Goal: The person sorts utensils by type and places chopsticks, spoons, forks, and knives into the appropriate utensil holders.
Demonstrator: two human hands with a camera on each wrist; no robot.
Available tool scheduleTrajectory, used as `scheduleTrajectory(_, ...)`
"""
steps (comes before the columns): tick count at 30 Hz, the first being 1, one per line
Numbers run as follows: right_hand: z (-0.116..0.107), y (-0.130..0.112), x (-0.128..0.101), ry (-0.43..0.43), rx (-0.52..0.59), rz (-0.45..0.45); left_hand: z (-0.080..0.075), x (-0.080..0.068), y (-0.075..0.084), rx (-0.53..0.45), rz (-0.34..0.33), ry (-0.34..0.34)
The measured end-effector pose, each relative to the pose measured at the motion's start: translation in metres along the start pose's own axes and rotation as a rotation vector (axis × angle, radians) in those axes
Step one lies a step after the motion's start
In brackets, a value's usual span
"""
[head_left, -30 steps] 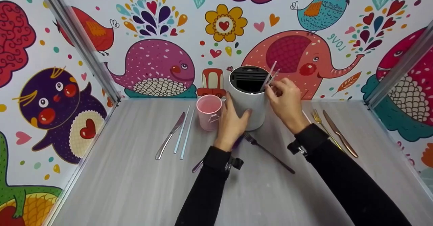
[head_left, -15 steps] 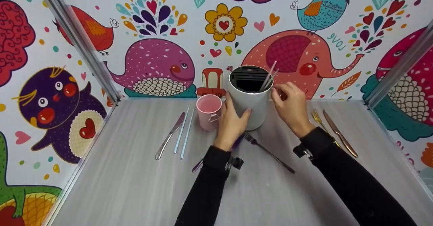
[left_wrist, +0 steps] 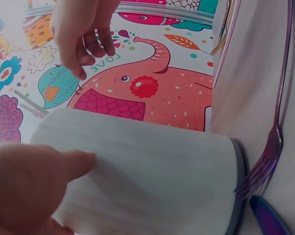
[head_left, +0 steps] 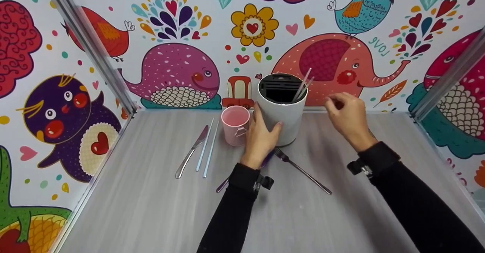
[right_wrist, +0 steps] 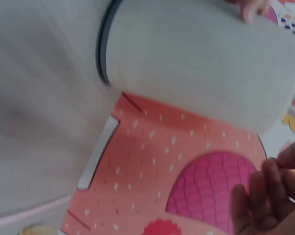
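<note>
A white cylindrical utensil holder [head_left: 283, 122] with a dark insert stands at the back of the table. Two pale pink chopsticks [head_left: 303, 86] lean in it on the right. My left hand [head_left: 261, 133] grips the holder's left side, thumb and fingers curled round its wall. The left wrist view shows the thumb on the holder [left_wrist: 147, 181]. My right hand [head_left: 344, 113] hovers to the right of the holder, apart from it. Its fingers are loosely curled and hold nothing. The holder's [right_wrist: 201, 63] side fills the right wrist view.
A pink cup [head_left: 235, 126] stands just left of the holder. Further left lie a silver knife [head_left: 191, 152] and two pale chopsticks [head_left: 207, 149]. A dark fork [head_left: 301, 166] lies in front of the holder, and a purple utensil [head_left: 223, 185] shows under my left wrist. Patterned walls close three sides.
My right hand let go of the pink chopsticks in the holder and drew away to the right. The left hand and the holder stayed put.
</note>
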State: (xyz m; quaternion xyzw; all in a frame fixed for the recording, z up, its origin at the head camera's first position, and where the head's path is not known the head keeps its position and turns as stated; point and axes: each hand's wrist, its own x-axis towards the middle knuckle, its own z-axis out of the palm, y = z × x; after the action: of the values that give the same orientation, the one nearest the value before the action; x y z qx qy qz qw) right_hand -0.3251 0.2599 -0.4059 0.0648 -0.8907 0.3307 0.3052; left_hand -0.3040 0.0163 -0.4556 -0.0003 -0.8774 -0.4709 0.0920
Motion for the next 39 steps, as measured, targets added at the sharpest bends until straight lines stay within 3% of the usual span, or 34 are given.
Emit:
scheduleTrajectory(10,-0.031,0.033,0.004,-0.187,-0.130,0.146,0.001,-0.001,0.000,0.022,0.006,0.008)
scheduleTrajectory(18,-0.040,0.066,0.001,-0.473,-0.171,0.284,0.002,0.000,-0.002,0.027,0.007,0.016)
scheduleTrajectory(27,-0.035,0.101,-0.011,-0.684,-0.232,0.286,0.003,0.000,-0.001,0.023,0.003,0.013)
scheduleTrajectory(34,-0.025,0.114,-0.016,-0.821,-0.298,0.417,0.002,-0.001,-0.001,0.005,-0.008,-0.012)
scheduleTrajectory(39,-0.017,0.116,-0.022,-0.851,-0.373,0.428,0.000,-0.001,0.000,-0.006,-0.011,-0.023)
